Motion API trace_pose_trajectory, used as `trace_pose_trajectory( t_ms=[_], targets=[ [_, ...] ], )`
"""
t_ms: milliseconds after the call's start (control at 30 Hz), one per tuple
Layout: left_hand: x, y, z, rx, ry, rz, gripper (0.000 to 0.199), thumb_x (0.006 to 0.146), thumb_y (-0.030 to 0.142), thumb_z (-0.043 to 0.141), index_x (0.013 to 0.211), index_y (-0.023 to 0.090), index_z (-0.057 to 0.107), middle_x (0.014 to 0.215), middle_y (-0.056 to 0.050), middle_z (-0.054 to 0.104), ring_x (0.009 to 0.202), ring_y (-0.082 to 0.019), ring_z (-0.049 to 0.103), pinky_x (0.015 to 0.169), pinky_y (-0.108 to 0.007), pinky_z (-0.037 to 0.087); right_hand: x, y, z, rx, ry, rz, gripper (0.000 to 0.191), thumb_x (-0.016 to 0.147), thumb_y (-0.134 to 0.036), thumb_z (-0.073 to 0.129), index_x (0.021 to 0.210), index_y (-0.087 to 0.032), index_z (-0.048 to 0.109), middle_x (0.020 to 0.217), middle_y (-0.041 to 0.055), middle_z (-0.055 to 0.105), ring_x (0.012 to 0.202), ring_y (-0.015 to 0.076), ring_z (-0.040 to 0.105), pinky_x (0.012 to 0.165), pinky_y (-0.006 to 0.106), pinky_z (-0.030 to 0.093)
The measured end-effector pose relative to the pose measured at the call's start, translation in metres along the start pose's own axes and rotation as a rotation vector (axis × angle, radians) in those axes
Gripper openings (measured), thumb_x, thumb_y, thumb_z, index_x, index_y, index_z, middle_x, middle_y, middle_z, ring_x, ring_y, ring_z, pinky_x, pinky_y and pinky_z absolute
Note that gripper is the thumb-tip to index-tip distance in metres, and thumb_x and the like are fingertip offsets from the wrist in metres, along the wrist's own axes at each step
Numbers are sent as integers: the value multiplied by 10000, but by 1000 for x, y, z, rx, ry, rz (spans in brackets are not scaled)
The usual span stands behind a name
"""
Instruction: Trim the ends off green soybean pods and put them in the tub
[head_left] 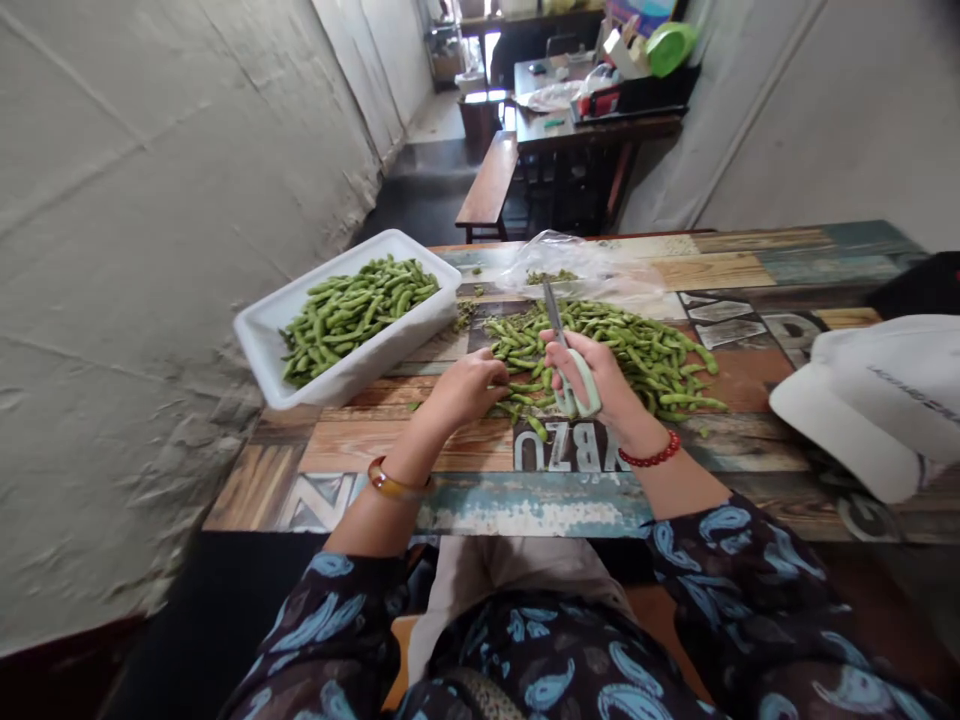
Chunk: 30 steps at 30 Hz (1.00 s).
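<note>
Green edamame pods [645, 345] lie in a loose heap on the patterned wooden table [450, 440]. At the heap's left edge is my left hand [469, 388], its fingers curled in and close to the pods. Whether a pod sits between those fingertips is hidden. My right hand [600, 375] is wrapped round the pale green handles of a pair of scissors [553, 312], whose blades point away from me over the heap. To the left stands a white plastic tub [390, 345], tilted in view, with many more pods [352, 310] inside.
A clear plastic bag [622, 275] with small green trimmings lies behind the heap. Scraps [466, 315] are scattered beside the tub. A white cap [877, 400] rests at the right. Farther off are a bench [491, 180], another cluttered table [540, 125] and a wall [150, 250] on the left.
</note>
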<state>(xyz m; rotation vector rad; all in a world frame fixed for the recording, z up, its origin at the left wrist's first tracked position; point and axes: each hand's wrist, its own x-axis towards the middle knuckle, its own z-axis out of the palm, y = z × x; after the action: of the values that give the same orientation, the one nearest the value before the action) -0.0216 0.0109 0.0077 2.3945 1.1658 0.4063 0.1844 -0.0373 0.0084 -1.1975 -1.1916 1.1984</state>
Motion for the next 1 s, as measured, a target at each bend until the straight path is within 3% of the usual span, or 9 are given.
trace_pose_trajectory(
  t_ms=[133,233,400,567,867,1000],
  targets=[
    [3,-10,5,27,-31,46,38,757,181,674,780,191,702,844,-65,595,729,-183,552,683,-294,413,-1,-4,3,-50,-63,4,621,800,-669,641,1174,-173,635,660,-20,577,499,115,533,422,227,451],
    [0,-14,6,-142,21,20,27,776,210,673,776,183,680,803,-45,588,698,-159,523,649,-273,390,-3,-7,3,-89,-85,1,603,824,-649,625,1182,-164,635,626,-32,551,489,111,521,421,225,438],
    [-9,-11,-2,-806,79,-230,246,833,395,658,848,152,629,746,-18,619,544,-82,434,521,-211,338,-6,-7,3,-117,-95,6,635,854,-644,595,1228,-132,599,706,-8,584,504,99,528,435,221,436],
    [-14,-11,-6,-1297,111,-303,366,762,429,754,955,143,631,841,-27,677,534,-47,490,495,-168,371,-12,-7,4,-229,-255,-13,563,911,-582,560,1251,-134,588,765,-1,569,532,95,531,486,233,454],
    [-15,-4,-9,-1352,112,-307,358,694,378,821,874,101,681,743,-19,682,489,-26,474,452,-152,330,-18,-8,3,-269,-446,-99,459,958,-522,524,1268,-184,547,897,26,562,691,136,550,635,276,487],
    [-14,-2,-9,-1391,116,-289,368,675,383,833,851,101,676,703,-14,684,456,-20,462,441,-152,333,-17,-10,5,-464,-450,-212,411,930,-525,565,1141,-175,594,964,66,612,798,182,577,771,338,505]
  ],
)
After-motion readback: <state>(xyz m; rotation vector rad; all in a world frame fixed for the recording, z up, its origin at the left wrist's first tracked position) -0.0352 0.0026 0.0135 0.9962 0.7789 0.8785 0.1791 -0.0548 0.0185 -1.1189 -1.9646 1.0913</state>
